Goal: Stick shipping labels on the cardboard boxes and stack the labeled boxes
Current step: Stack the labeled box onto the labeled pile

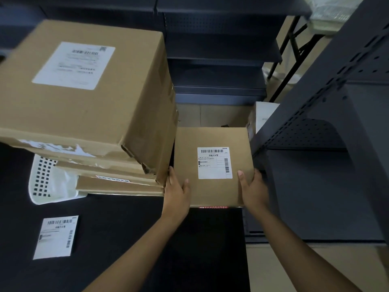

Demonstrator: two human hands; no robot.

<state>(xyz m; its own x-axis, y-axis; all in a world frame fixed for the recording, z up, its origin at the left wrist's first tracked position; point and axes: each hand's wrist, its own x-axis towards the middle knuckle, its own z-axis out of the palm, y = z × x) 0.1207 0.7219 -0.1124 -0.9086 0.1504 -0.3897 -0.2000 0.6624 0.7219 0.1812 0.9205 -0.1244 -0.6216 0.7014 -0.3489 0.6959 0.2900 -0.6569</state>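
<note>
A small cardboard box (212, 188) with a white shipping label (214, 162) on top sits at the right end of the black table. My left hand (176, 193) grips its left side, thumb on top. My right hand (252, 189) grips its right side the same way. To the left rises a stack of boxes; the big top box (88, 98) carries a large white label (73, 65). Flatter boxes (117, 182) lie under it. A loose shipping label (55, 237) lies on the table at the lower left.
A white perforated basket (48, 182) stands behind the stack's left side. Dark metal shelving (328, 114) stands close on the right, and more shelves (219, 60) run across the back. The black table (117, 228) ends near the small box's right edge.
</note>
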